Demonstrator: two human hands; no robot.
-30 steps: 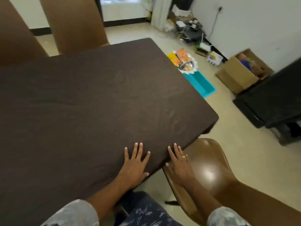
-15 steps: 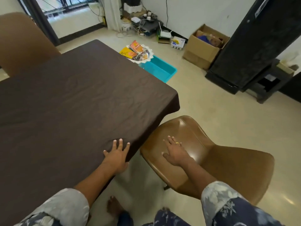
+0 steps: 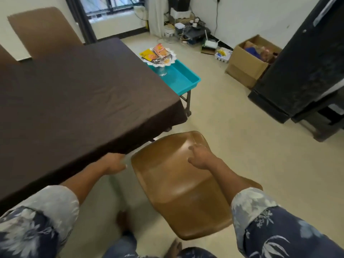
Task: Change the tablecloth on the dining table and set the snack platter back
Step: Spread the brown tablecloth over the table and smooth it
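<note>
A dark brown tablecloth (image 3: 80, 94) covers the dining table and hangs over its near and right edges. My left hand (image 3: 114, 163) is at the hanging hem on the near side, fingers curled around the cloth's edge; it is blurred. My right hand (image 3: 200, 155) rests flat on the seat of a brown chair (image 3: 173, 185) beside the table, holding nothing. The snack platter (image 3: 160, 55), a white scalloped dish on a glass foot holding orange and yellow packets, stands in a teal tray (image 3: 183, 78) beyond the table's right edge.
The teal tray sits on a dark-legged stand. Two brown chair backs (image 3: 41, 32) rise behind the table. A cardboard box (image 3: 247, 66), a black cabinet (image 3: 301, 58) and a tangle of cables and devices (image 3: 193, 32) line the far wall. My bare feet (image 3: 124, 222) stand on the beige floor.
My left hand has slid off the tabletop down to the cloth's hem and curled. My right hand went from the table edge to the chair seat. The view has swung right.
</note>
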